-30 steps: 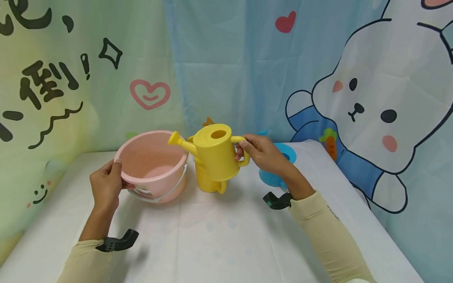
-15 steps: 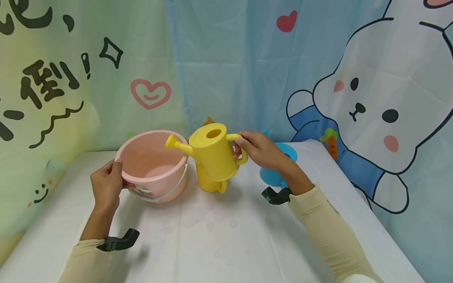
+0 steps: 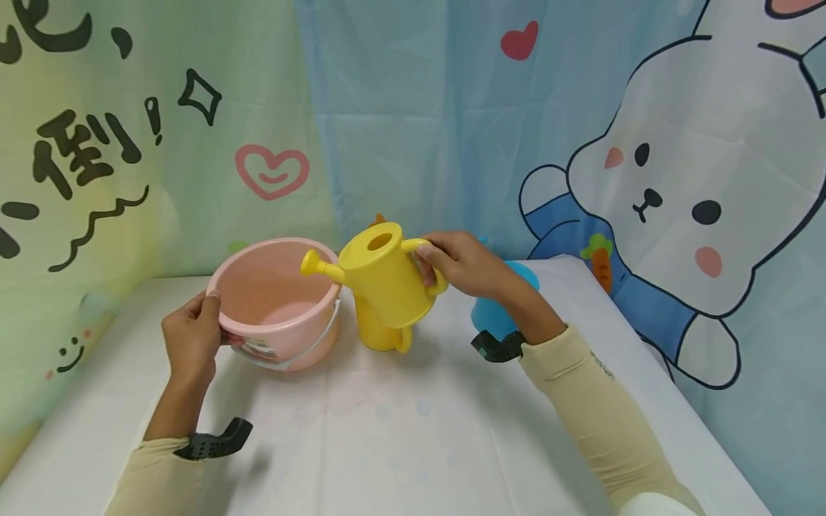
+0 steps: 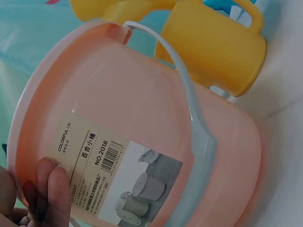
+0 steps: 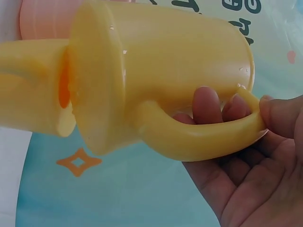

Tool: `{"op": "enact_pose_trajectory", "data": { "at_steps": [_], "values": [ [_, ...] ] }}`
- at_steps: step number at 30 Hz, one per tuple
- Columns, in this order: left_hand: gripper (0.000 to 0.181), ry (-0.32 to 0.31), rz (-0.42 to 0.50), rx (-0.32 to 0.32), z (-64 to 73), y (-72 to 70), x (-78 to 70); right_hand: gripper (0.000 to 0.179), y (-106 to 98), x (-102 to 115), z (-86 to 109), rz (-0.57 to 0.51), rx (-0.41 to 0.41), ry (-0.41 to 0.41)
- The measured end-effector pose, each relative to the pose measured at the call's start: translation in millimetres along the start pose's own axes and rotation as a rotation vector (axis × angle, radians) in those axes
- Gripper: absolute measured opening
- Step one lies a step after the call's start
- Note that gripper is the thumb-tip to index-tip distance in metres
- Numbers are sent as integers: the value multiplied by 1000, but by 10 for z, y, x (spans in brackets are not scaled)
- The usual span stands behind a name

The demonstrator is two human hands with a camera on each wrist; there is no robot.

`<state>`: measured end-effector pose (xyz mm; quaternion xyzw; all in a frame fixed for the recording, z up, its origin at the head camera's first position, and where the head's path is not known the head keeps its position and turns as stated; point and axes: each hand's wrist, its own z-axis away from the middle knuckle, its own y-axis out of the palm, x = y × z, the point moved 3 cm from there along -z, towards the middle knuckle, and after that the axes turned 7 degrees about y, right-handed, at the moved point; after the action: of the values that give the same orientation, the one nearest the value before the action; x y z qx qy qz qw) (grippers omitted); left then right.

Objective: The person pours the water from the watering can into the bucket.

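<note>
My right hand (image 3: 461,265) grips the handle of a yellow watering can (image 3: 390,279), fingers through the loop and thumb on top, as the right wrist view shows. The can is raised and tilted left, its spout end over the right rim of a pink bucket (image 3: 258,287). Small drops cling to the can in that view. My left hand (image 3: 190,333) pinches the bucket's left rim, thumb on the rim and fingers (image 4: 57,189) against the outside wall by a paper label (image 4: 106,165). A second yellow watering can (image 3: 374,333) stands behind the raised one, partly hidden.
A blue watering can (image 3: 493,319) stands at the back right, partly hidden by my right forearm. The bucket's grey-white bail handle (image 4: 201,137) hangs down its outer side. A printed curtain (image 3: 400,143) rises behind the white-covered table (image 3: 361,444).
The raised watering can has tipped further toward the bucket and shifted slightly left, with my right hand rising a little. My left hand and the bucket stay in place.
</note>
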<state>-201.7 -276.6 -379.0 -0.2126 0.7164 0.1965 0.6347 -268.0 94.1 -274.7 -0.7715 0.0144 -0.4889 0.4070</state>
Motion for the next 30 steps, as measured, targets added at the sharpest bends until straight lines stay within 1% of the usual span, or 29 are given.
{"op": "enact_pose_trajectory", "data": {
  "at_steps": [6,11,16,20,25,30],
  "values": [
    [44,-4,-5,2,4,3,7,29,-39,23,-31,34,7,23],
    [45,-15,-23,2,-7,-5,11,29,-67,73,-99,31,37,34],
    [45,-20,-16,1,-11,-11,16,27,-108,144,-171,45,66,51],
    [45,-10,-3,1,-11,-8,19,27,-133,200,-211,76,82,48],
    [44,6,10,-2,-11,-4,14,30,-152,257,-275,123,98,24],
    [44,0,8,-5,-5,-3,12,30,-157,293,-323,147,113,44]
  ]
}}
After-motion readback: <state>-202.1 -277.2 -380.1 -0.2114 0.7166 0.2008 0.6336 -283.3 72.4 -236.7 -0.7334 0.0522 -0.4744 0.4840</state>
